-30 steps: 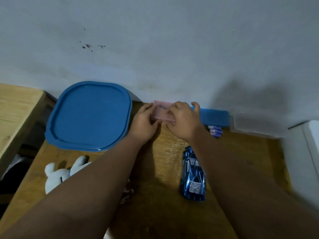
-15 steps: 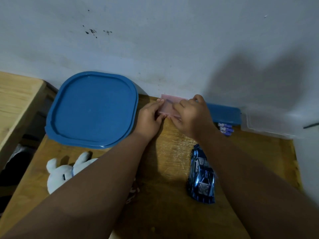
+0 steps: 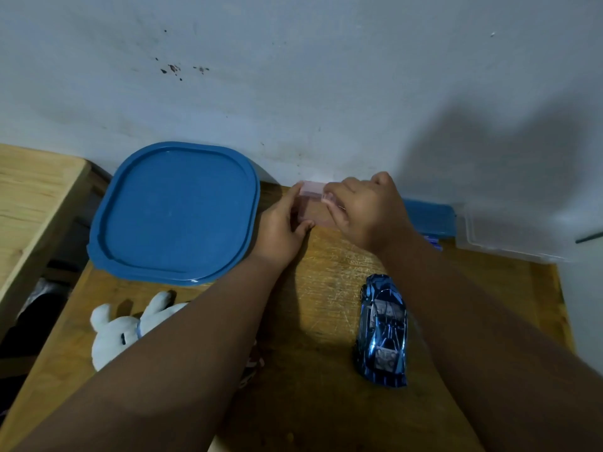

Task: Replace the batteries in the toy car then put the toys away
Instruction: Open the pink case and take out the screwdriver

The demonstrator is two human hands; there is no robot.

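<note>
A small pink translucent box [image 3: 313, 203] stands on the wooden table [image 3: 326, 321] against the wall. My left hand [image 3: 282, 228] holds its left side, thumb below and fingers above. My right hand [image 3: 363, 212] pinches its top right edge with curled fingers. A shiny blue toy car [image 3: 383, 331] lies on the table under my right forearm, nose toward me. A few blue batteries [image 3: 434, 243] peek out behind my right wrist. A white plush rabbit [image 3: 127, 331] lies at the left, partly hidden by my left arm.
A big blue square lid [image 3: 176, 212] leans at the back left. A blue case [image 3: 429, 218] and a clear plastic container [image 3: 512, 236] sit along the wall at the right. A lighter wooden surface [image 3: 29, 197] lies beyond a gap on the left.
Both hands stay on the pink box. My right fingers have shifted onto its top right edge, and the box looks tilted up more. The view has moved a little.
</note>
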